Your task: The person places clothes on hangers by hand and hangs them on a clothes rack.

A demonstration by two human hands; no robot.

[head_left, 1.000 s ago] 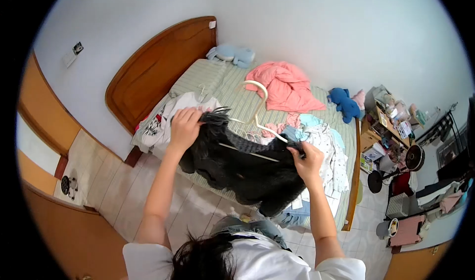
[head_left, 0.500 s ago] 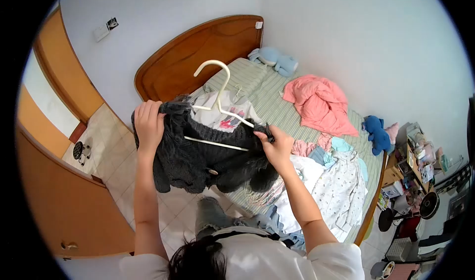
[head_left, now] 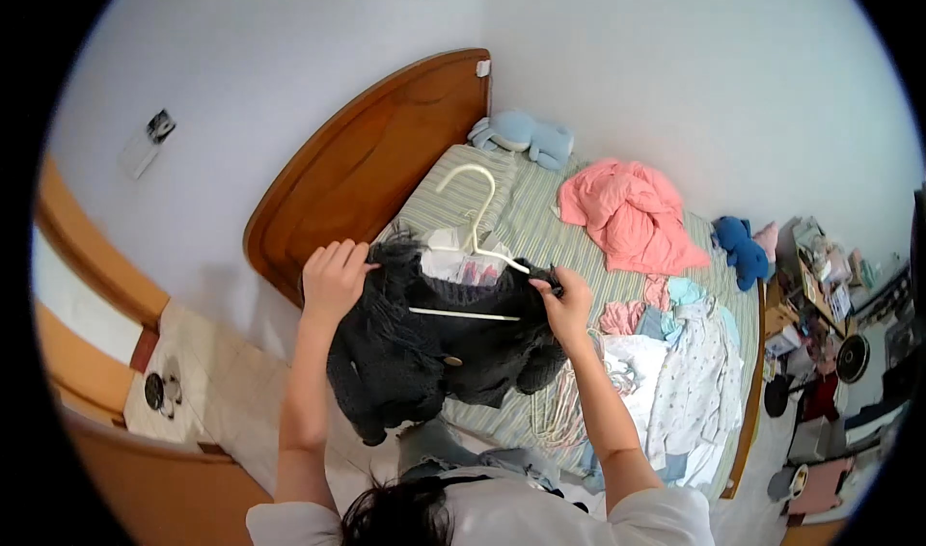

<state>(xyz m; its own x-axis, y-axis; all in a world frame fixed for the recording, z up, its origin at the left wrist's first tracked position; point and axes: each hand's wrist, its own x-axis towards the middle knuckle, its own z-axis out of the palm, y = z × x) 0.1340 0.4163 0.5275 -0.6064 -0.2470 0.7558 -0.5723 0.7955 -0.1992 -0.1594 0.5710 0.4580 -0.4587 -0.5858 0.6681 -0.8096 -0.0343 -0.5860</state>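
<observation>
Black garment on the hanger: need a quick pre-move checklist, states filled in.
1. Left hand gripping the black garment at one shoulder: ok.
2. Right hand gripping the other shoulder: ok.
3. Hanger hook out through the neck opening, free of fabric: ok.
4. Both hanger ends seated in the shoulders: cannot tell, fabric and hands hide them.
5. Front fastened: cannot tell, a button shows but not whether it is done up.
6. Bed free of other clothes: not ok, a white patterned garment lies on it among others.
</observation>
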